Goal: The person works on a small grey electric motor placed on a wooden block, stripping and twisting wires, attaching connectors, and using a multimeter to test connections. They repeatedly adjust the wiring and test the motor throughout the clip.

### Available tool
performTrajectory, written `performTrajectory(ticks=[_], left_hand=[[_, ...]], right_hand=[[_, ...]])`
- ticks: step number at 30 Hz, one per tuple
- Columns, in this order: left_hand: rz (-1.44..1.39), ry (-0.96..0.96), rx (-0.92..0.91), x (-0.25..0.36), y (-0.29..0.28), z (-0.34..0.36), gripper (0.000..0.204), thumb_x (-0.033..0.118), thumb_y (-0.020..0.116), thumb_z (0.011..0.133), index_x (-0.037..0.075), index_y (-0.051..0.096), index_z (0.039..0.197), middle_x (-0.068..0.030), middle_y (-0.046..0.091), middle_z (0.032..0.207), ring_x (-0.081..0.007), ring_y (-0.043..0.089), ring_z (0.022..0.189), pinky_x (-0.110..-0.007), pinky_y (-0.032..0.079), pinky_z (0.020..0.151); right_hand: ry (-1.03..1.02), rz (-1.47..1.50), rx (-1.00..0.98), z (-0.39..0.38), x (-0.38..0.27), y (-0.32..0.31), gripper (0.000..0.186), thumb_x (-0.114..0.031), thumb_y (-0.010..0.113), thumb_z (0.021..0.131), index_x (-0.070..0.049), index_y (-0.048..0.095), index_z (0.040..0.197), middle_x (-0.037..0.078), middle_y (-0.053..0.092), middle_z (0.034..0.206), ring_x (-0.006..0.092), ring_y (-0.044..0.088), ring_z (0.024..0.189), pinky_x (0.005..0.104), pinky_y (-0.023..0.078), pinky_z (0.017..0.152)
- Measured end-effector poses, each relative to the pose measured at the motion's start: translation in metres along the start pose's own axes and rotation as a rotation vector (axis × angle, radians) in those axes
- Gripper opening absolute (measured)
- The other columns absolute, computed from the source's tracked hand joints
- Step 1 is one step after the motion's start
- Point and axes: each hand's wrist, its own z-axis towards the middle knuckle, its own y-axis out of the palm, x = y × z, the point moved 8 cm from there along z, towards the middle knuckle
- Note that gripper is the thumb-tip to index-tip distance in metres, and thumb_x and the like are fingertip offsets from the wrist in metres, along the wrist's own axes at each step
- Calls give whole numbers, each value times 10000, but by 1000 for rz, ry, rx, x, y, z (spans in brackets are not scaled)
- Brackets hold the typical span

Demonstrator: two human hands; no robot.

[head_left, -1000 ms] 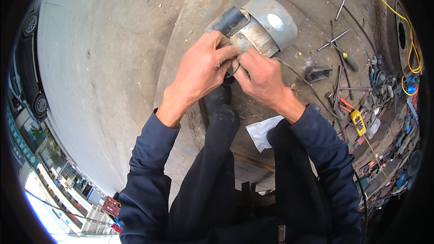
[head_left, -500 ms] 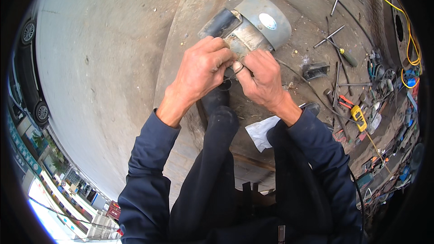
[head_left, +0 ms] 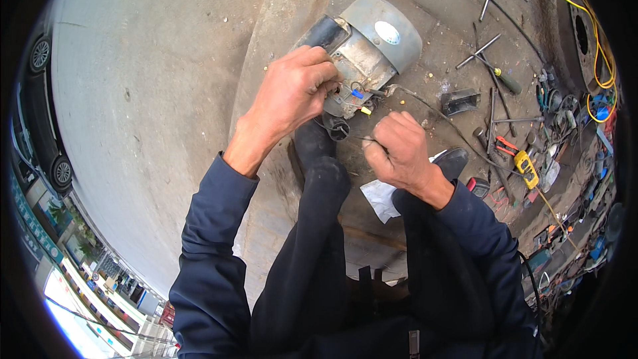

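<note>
A grey electric motor [head_left: 388, 34] with a rounded end cover lies on the ground in front of me, a black cylinder [head_left: 321, 34] fixed along its left side. Its wiring area is exposed, with a small blue piece [head_left: 357, 94] and a yellow piece [head_left: 365, 111] among short wires. My left hand [head_left: 287, 88] is closed at the left of these wires; its fingertips hide what they pinch. Lower right of the motor, my right hand [head_left: 402, 151] is closed on a thin dark wire [head_left: 359, 137], apart from the motor. A round black part [head_left: 337, 128] sits below the wiring.
A cable [head_left: 435, 108] runs from the motor to the right. There lie a black box-shaped cover [head_left: 460, 102], a T-handled tool [head_left: 477, 53], a screwdriver [head_left: 508, 81], a yellow meter [head_left: 526, 169] and a heap of tools. White paper [head_left: 380, 201] lies by my right foot.
My right hand has drawn away from the motor, down and to the right, with the thin wire. The blue and yellow pieces now show. My left hand has stayed at the wiring.
</note>
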Motion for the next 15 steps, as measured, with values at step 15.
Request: performTrajectory(ticks=[15], left_hand=[[-70,-163,-19,-4,7,-2,178,-42,850,822,17,822,987,-94,711,928,-290,715,881,-400,573,769]], right_hand=[[213,-153,-326,-16,17,-1,200,-150,788,912,-41,640,987,164,725,905,372,706,866,496,501,756]])
